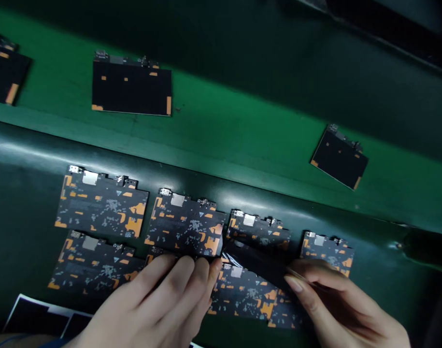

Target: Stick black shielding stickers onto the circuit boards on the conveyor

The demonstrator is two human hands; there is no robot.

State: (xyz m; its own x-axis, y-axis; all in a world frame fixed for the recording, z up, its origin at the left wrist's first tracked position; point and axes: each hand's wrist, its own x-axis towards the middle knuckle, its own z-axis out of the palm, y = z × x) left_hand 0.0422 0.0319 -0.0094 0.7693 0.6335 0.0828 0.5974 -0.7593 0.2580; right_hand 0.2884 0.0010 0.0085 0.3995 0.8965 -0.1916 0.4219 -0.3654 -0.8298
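Small pale triangle marks (201,214) on the circuit boards (180,224), any lettering too small to read

Left hand (163,299) is down at 7 o'clock, fingers bunched right by the bottom edge of a patterned circuit board (186,222). Right hand (365,319) is at 4 o'clock, pinching a dark, kinda shiny-tipped strip (262,265) that points toward 10. Up on the green band (242,125), three black-faced boards (132,92): two around 10, one at 3.
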